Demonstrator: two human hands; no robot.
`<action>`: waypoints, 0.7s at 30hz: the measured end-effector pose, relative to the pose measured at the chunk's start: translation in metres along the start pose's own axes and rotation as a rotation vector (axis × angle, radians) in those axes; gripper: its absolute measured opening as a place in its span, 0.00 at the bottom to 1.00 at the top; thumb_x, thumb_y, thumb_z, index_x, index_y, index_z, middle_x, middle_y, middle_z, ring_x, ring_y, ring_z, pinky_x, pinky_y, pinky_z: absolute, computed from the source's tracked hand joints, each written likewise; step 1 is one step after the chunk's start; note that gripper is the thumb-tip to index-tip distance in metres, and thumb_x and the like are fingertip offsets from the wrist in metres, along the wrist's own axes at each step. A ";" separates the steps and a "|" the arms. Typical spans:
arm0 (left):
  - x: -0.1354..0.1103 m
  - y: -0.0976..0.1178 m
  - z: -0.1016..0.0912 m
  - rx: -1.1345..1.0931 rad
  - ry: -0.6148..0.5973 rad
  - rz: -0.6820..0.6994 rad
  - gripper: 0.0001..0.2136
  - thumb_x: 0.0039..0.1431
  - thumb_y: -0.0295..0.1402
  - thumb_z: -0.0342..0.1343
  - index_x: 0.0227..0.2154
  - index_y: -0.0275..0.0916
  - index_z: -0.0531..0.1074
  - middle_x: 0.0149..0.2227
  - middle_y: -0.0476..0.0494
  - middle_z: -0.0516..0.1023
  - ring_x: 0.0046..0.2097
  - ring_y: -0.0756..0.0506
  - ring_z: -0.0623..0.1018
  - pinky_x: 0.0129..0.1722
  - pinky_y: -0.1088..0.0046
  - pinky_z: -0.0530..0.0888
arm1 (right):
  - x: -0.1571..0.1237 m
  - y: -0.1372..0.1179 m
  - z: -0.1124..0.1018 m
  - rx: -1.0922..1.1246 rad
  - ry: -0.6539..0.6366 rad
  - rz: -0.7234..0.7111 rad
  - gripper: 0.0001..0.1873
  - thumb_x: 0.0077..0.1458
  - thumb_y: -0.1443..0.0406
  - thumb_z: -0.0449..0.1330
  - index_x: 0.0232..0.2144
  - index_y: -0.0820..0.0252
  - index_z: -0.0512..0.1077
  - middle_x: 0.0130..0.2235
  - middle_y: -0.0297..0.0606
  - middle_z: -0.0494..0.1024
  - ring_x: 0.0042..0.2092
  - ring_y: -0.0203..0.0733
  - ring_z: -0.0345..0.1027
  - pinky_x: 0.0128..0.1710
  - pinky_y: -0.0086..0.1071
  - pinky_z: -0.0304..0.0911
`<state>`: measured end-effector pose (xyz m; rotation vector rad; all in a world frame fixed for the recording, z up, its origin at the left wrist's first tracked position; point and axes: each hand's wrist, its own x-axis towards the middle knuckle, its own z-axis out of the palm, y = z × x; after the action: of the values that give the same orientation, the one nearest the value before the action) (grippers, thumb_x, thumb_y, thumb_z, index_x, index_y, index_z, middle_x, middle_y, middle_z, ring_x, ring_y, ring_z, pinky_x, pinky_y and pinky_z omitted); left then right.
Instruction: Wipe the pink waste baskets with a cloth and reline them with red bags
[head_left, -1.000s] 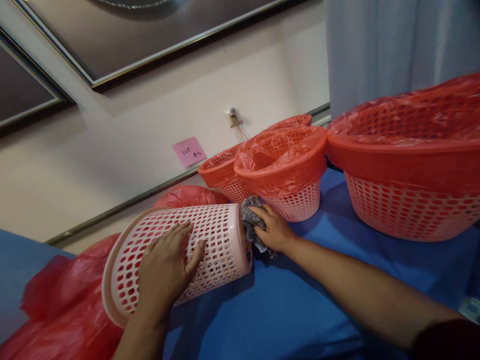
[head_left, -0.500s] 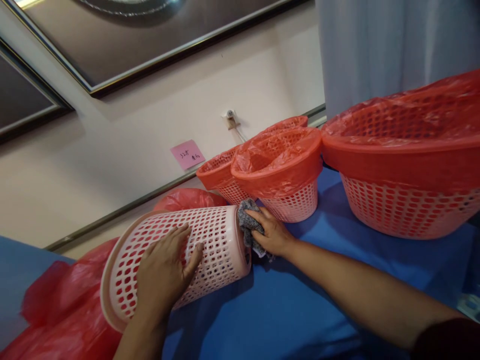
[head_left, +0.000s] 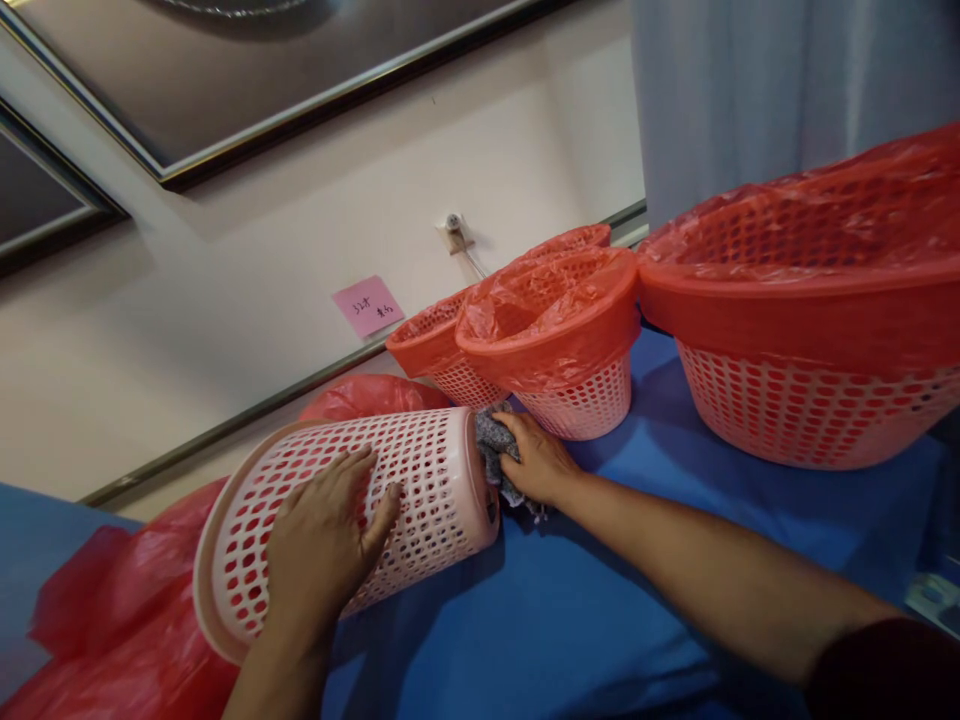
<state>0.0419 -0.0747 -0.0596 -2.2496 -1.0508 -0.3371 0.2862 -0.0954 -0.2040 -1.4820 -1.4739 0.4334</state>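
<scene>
The pale pink basket [head_left: 431, 450] lies on its side on the blue surface [head_left: 487, 640], its wide rim by the loose red plastic [head_left: 142, 600] and its base towards the red-lined basket [head_left: 581, 398]. The left hand [head_left: 322, 535] rests on the perforated wall, thumb and fingers spread apart; the right hand [head_left: 541, 462] has its fingers closed on the bunched grey cloth [head_left: 495, 445], against the base. The basket looks like thin moulded plastic: likely light, fairly stiff, slightly springy between the holes, and apt to roll on its curved side. The thick rim seems the firmest place to grip, while a flat palm should steady the wall. The cloth looks soft and limp
</scene>
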 end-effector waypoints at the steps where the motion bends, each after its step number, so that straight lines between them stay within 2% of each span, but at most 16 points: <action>1: 0.000 0.000 0.000 -0.001 0.004 0.001 0.28 0.68 0.49 0.44 0.56 0.32 0.74 0.58 0.30 0.79 0.60 0.32 0.76 0.60 0.52 0.69 | -0.003 -0.004 -0.002 0.025 0.042 -0.044 0.35 0.57 0.69 0.57 0.67 0.54 0.58 0.62 0.45 0.67 0.61 0.46 0.65 0.61 0.42 0.63; 3: -0.001 0.000 0.001 -0.006 0.018 -0.003 0.27 0.68 0.49 0.44 0.55 0.32 0.74 0.57 0.31 0.79 0.60 0.32 0.77 0.60 0.52 0.69 | -0.009 -0.010 -0.007 0.066 0.074 -0.156 0.33 0.56 0.69 0.58 0.64 0.53 0.63 0.61 0.43 0.69 0.59 0.45 0.66 0.60 0.41 0.63; 4: -0.001 0.000 0.001 -0.010 0.023 -0.007 0.27 0.67 0.49 0.44 0.55 0.33 0.74 0.57 0.31 0.79 0.60 0.32 0.77 0.60 0.53 0.69 | -0.013 -0.012 -0.011 0.073 0.049 -0.210 0.31 0.54 0.69 0.59 0.61 0.52 0.66 0.59 0.42 0.70 0.58 0.45 0.67 0.59 0.40 0.64; 9: -0.001 -0.001 0.001 -0.027 0.013 -0.010 0.27 0.67 0.49 0.45 0.55 0.34 0.74 0.58 0.32 0.79 0.60 0.32 0.77 0.60 0.52 0.70 | -0.023 -0.013 -0.036 -0.040 -0.267 -0.372 0.25 0.49 0.69 0.62 0.51 0.50 0.76 0.51 0.37 0.76 0.47 0.44 0.74 0.49 0.35 0.68; 11: -0.001 -0.001 0.000 -0.030 0.006 -0.004 0.27 0.67 0.49 0.45 0.55 0.34 0.74 0.58 0.31 0.78 0.60 0.32 0.77 0.60 0.52 0.70 | -0.023 -0.014 -0.044 -0.100 -0.393 -0.397 0.23 0.47 0.68 0.63 0.48 0.50 0.79 0.46 0.36 0.78 0.43 0.44 0.74 0.44 0.33 0.68; 13: -0.001 -0.001 0.000 -0.032 0.002 -0.008 0.26 0.67 0.49 0.45 0.55 0.34 0.74 0.58 0.32 0.78 0.60 0.32 0.77 0.60 0.52 0.70 | -0.022 -0.014 -0.050 -0.146 -0.461 -0.380 0.22 0.46 0.69 0.63 0.45 0.49 0.80 0.43 0.34 0.79 0.41 0.43 0.75 0.42 0.32 0.67; 15: -0.001 0.000 0.000 -0.034 -0.001 -0.015 0.26 0.67 0.49 0.45 0.55 0.36 0.74 0.59 0.33 0.78 0.60 0.33 0.76 0.60 0.52 0.70 | -0.018 -0.013 -0.055 -0.179 -0.408 -0.325 0.23 0.46 0.69 0.62 0.46 0.47 0.80 0.43 0.35 0.80 0.42 0.45 0.75 0.43 0.33 0.67; 19: -0.002 0.000 0.001 -0.046 -0.001 -0.015 0.26 0.67 0.49 0.46 0.56 0.34 0.74 0.59 0.32 0.77 0.61 0.31 0.76 0.60 0.50 0.70 | -0.011 -0.009 -0.064 -0.186 -0.145 -0.192 0.28 0.49 0.69 0.60 0.53 0.48 0.77 0.50 0.38 0.78 0.50 0.48 0.73 0.52 0.38 0.66; 21: -0.003 0.000 0.001 -0.042 0.006 -0.011 0.27 0.67 0.49 0.46 0.56 0.33 0.74 0.59 0.31 0.77 0.60 0.31 0.76 0.60 0.50 0.70 | -0.012 -0.011 -0.065 -0.122 -0.151 -0.209 0.29 0.49 0.69 0.59 0.54 0.49 0.76 0.51 0.37 0.78 0.51 0.46 0.73 0.53 0.37 0.66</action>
<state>0.0399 -0.0752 -0.0614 -2.2790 -1.0633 -0.3731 0.3296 -0.1323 -0.1694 -1.3953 -1.7829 0.3388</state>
